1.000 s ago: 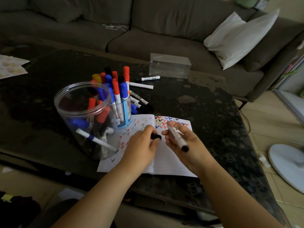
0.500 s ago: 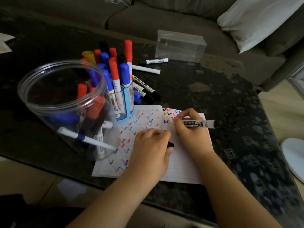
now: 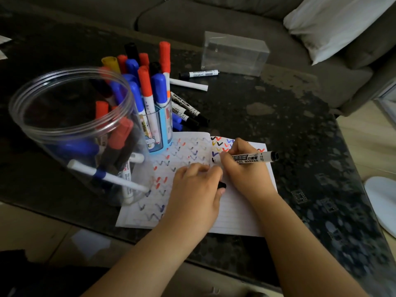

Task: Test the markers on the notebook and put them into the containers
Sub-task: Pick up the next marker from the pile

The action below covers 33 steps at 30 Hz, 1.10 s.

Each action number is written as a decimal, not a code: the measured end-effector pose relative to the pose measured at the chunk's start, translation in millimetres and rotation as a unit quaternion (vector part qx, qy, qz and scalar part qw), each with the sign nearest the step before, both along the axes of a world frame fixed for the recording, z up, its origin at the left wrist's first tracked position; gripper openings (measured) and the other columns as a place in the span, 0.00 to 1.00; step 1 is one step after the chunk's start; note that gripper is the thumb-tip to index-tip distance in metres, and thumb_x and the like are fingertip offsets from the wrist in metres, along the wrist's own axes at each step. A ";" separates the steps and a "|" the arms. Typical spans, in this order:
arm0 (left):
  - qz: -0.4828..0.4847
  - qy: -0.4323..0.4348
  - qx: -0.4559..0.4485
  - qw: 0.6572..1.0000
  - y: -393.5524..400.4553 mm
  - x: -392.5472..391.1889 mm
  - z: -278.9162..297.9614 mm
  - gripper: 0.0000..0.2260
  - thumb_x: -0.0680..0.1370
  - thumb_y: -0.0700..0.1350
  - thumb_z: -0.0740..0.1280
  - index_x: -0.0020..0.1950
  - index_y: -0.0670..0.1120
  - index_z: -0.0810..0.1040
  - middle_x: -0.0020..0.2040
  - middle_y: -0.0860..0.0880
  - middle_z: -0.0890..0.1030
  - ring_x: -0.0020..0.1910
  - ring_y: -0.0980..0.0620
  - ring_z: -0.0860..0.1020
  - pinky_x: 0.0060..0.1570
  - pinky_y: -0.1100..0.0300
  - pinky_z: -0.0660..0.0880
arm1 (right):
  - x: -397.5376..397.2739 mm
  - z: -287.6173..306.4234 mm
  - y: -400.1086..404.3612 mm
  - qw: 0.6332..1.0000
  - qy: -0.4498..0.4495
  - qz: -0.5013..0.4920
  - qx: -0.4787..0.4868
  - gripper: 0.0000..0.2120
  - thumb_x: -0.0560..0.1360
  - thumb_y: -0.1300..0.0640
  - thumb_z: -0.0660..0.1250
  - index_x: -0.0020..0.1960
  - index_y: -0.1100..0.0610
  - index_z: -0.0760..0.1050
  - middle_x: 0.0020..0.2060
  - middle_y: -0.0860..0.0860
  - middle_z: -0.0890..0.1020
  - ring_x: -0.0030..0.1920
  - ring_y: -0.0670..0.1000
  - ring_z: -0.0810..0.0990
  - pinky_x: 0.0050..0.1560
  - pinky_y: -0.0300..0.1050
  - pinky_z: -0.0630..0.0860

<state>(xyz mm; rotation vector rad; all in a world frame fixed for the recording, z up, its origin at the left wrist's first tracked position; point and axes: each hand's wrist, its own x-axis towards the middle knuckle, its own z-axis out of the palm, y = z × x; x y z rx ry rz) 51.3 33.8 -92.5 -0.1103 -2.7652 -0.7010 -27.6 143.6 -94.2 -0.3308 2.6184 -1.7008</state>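
Two hands are working over an open lined paper notebook (image 3: 240,211). Right hand (image 3: 246,170) is pinching a white whiteboard marker with black end (image 3: 250,157), tip pressing the right page among coloured tick marks. Left hand (image 3: 197,189), just beside, is curling round a small black marker cap (image 3: 222,185) and resting on the pages. Farther left of the grip: a small blue-labelled clear cup of markers (image 3: 160,129) and a large clear round plastic jar (image 3: 70,133) are holding markers. Beyond: loose black-capped markers (image 3: 188,112), a clear rectangular plastic box (image 3: 234,53), all sitting on a dark speckled table (image 3: 289,129).
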 end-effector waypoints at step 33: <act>0.007 -0.165 0.611 0.775 4.1 66.0 82.9 0.08 0.79 0.39 0.61 0.49 0.47 0.78 0.41 0.51 0.85 0.45 0.54 0.83 0.56 0.57 0.75 | 108.9 103.7 38.6 0.973 -0.070 0.007 -0.222 0.13 0.78 0.62 0.60 0.35 0.59 0.67 0.22 0.48 0.71 0.26 0.45 0.67 0.30 0.40 0.64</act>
